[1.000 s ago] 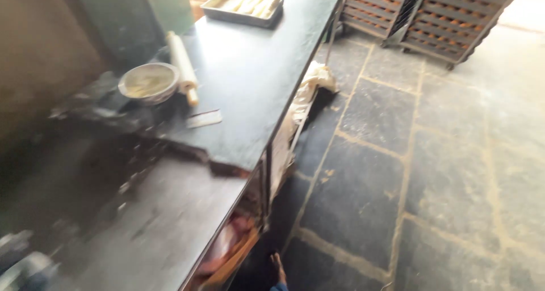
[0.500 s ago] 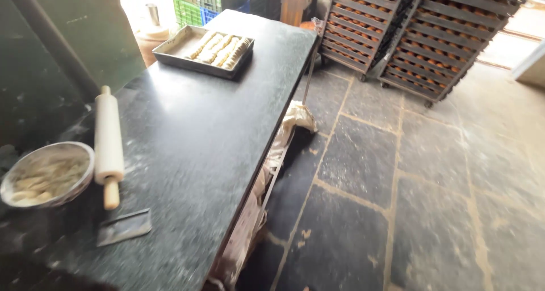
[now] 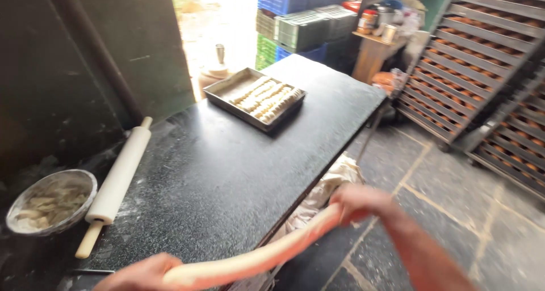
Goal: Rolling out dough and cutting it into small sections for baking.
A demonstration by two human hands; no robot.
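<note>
The dark bench (image 3: 227, 177) carries a metal tray (image 3: 255, 98) of shaped pieces at its far end, and a white rolling pin (image 3: 116, 183) beside a bowl (image 3: 51, 200) on my left. In front of its near edge I hold a long rope of dough (image 3: 255, 260) in the air, my left hand (image 3: 142, 274) closed on one end and my right hand (image 3: 355, 203) on the other. It looks soft and stretchy, so I judge it needs support at both ends.

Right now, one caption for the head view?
Both hands, left hand and right hand, stretch a long pale dough rope beside a black stone table.
</note>
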